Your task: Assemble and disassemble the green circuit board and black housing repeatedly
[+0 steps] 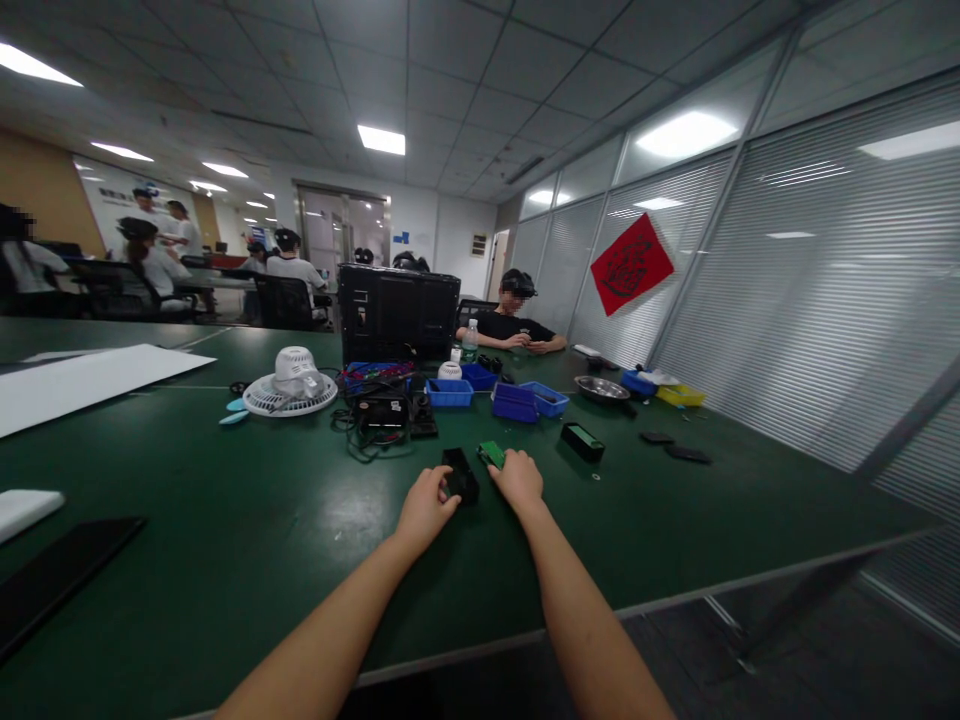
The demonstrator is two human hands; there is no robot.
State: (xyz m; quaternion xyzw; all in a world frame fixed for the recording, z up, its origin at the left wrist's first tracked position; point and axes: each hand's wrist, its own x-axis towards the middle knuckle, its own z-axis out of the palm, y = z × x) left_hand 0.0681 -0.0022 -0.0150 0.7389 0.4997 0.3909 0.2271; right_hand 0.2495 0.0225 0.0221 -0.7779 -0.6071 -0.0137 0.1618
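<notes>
My left hand (427,502) is closed on the near left side of a black plastic box-like case (463,478), which rests on the green table. My right hand (520,478) grips a green circuit board (491,454) by its near right end, just to the right of the case. Its fingertips are partly hidden behind the hand. Farther right stands another black case (582,441) with a green face on top, apart from both hands.
Beyond my hands lie blue bins (449,392), a tangle of cables with a black device (382,412), a white fan (291,385) and a large black panel (399,315). A metal bowl (602,389) and flat black pieces (688,454) are to the right. A person (514,318) sits across the table.
</notes>
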